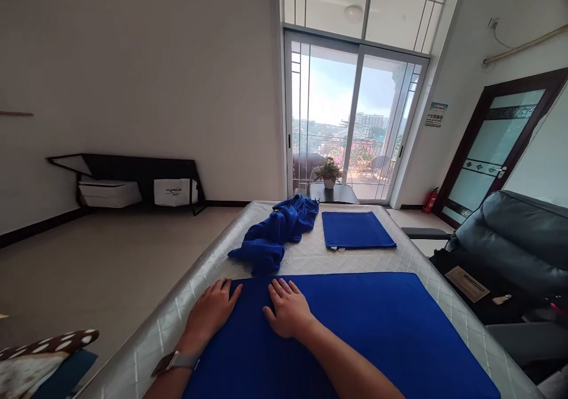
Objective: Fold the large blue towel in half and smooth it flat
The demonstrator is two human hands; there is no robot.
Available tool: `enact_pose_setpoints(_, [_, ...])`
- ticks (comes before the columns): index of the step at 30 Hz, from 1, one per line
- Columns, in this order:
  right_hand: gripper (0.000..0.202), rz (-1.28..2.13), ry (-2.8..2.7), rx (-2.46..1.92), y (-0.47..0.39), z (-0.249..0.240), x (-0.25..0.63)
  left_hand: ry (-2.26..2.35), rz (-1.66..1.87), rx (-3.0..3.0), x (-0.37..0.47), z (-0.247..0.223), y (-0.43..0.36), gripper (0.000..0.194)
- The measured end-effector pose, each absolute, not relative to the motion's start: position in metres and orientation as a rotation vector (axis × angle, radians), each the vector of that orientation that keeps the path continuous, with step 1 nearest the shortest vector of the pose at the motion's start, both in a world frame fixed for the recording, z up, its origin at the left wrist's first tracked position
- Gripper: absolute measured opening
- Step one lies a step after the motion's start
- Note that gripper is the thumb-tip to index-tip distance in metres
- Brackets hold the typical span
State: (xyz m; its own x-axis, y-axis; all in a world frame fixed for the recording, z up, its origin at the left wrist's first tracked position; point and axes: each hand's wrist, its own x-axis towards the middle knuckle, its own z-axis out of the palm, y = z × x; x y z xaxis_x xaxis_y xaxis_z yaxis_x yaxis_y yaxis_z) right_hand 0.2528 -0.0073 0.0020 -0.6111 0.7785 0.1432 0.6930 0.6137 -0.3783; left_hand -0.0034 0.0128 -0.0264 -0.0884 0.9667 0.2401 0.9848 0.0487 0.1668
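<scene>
A large blue cloth [364, 322] lies spread flat on the pale quilted mattress [306, 261] in front of me. My left hand [213, 305] rests at the cloth's far left corner, fingers extended and thumb apart, a watch on its wrist. Flat on the cloth near its far edge lies my right hand [288, 309], its fingers stretched out. Beyond them, a crumpled heap of blue cloth [279, 233] sits at the left, and a smaller folded blue cloth [357, 229] lies at the right with a white tag at its near edge.
A black leather sofa [515, 239] stands right of the mattress. Behind its far end is a chair [337, 194] with a potted plant [329, 174], before sliding glass doors. A black frame [142, 171] with white boxes is by the left wall; spotted fabric [53, 344] shows lower left.
</scene>
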Motion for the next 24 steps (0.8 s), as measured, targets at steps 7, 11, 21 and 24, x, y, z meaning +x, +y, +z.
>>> enact_pose_setpoints(7, [0.075, 0.487, -2.429, -1.397, -0.004, 0.003, 0.273, -2.182, -0.504, -2.07, 0.0, -0.022, 0.008, 0.068])
enact_pose_setpoints(11, [0.071, 0.448, -2.433, -1.463, -0.004, 0.001, 0.315, -2.174, -0.52, -2.078, 0.0, -0.021, 0.008, 0.066])
enact_pose_setpoints(21, [0.074, 0.256, -2.325, -1.928, -0.005, 0.001, 0.474, -2.241, -0.556, -2.104, 0.0, -0.017, 0.006, 0.072])
enact_pose_setpoints(24, [0.074, 0.176, -2.212, -2.095, -0.002, -0.004, 0.532, -2.246, -0.542, -2.111, 0.0, -0.017, 0.006, 0.072])
